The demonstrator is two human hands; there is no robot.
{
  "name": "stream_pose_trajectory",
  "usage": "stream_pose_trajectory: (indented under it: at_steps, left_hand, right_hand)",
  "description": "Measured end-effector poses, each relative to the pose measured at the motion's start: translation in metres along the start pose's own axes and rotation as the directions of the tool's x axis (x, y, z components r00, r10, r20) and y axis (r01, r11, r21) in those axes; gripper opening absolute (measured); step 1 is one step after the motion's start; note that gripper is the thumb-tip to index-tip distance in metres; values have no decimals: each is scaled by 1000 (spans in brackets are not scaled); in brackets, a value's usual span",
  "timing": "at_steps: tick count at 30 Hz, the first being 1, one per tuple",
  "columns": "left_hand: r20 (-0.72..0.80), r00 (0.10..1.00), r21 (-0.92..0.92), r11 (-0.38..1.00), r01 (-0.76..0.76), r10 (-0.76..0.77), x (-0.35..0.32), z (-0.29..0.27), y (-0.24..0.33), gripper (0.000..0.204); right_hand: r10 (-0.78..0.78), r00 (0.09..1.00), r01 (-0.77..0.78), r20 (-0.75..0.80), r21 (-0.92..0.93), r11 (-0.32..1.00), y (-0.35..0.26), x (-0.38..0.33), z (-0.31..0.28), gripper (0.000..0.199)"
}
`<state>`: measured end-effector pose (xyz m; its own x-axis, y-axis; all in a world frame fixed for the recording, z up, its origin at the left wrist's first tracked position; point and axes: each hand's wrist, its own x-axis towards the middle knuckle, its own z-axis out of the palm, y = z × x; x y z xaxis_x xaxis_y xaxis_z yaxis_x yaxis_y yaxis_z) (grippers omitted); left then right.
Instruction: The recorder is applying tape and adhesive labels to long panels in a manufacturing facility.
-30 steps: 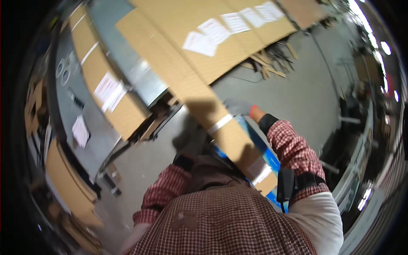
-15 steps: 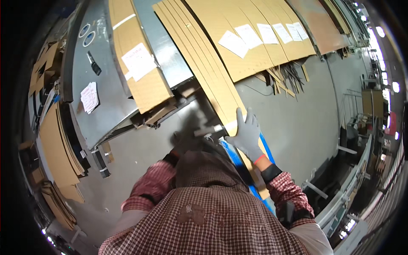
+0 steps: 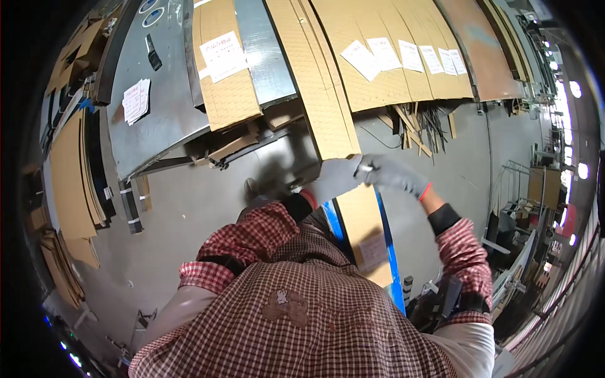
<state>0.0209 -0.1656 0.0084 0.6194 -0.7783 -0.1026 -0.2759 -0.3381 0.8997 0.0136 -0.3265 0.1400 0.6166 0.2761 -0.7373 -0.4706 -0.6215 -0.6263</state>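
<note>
A long cardboard-covered bundle (image 3: pixel 329 120) runs from the far tables toward my body. Its near end lies over a blue-edged support (image 3: pixel 392 268) and carries a pale paper label (image 3: pixel 373 251). My left hand (image 3: pixel 334 179), in a grey glove, reaches across the bundle's top face; its fingers are smeared by motion. On the right edge, my right hand (image 3: pixel 392 174), also gloved, has its fingers curled and pressed together beside the left fingertips. A small whitish bit shows at those fingers, too blurred to name.
Left is a metal table (image 3: pixel 170 120) with a paper stack (image 3: pixel 135 101), a black-handled tool (image 3: pixel 152 53) and tape rolls (image 3: pixel 152 17). Another cardboard bundle (image 3: pixel 230 97) lies there. Labelled cardboard packs (image 3: pixel 403 88) stand ahead right, with loose strips (image 3: pixel 419 129) below. Cardboard sheets (image 3: pixel 70 176) lean far left.
My left hand has come up from beside the bundle onto it. My right hand has gone from spread on top to curled at its right edge. The bundle shows a broader face with its label.
</note>
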Motion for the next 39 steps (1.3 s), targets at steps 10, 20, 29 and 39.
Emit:
stream_pose_trajectory:
  at_steps: [10, 20, 29, 39]
  left_hand:
    - [-201, 979, 413, 910, 47, 41, -10, 18, 13, 54]
    - [-88, 995, 468, 884, -8, 55, 18, -5, 38, 32]
    - [-551, 826, 425, 891, 158, 116, -76, 39, -14, 80]
    - [-155, 908, -257, 904, 343, -389, -43, -74, 15, 86]
  right_hand:
    - [-144, 989, 121, -26, -410, 904, 73, 71, -41, 21]
    - [-97, 936, -254, -337, -843, 474, 202, 101, -75, 29]
    - [104, 990, -42, 98, -492, 870, 76, 36, -2, 26]
    - [-153, 938, -111, -310, -691, 714, 43, 33, -22, 22]
